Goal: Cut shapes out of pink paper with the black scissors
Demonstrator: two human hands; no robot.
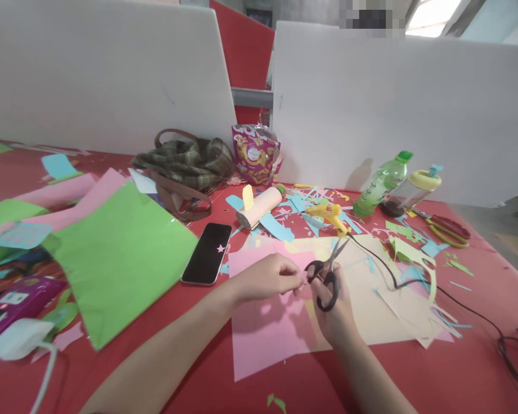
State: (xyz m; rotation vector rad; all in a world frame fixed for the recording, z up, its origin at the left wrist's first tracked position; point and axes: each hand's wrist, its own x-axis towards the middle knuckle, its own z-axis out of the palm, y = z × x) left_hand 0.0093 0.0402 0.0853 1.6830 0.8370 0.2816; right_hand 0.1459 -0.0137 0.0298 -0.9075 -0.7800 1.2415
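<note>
My right hand (334, 313) grips black-handled scissors (328, 270), fingers through the loops, blades pointing up and away. My left hand (265, 277) is closed in a pinch on a small pink paper piece (303, 278) held right at the scissors' pivot. Both hands hover over a pink paper sheet (267, 333) that overlaps a cream sheet (371, 299) on the red table (479, 368).
A black phone (207, 253) lies left of the hands beside a green sheet (121, 253). Behind are a yellow glue gun (328, 214) with its black cord (414, 276), a paper roll (259, 207), a plaid bag (185, 164), a snack bag (254, 152), a green bottle (380, 184), red-yellow scissors (446, 227) and scattered scraps.
</note>
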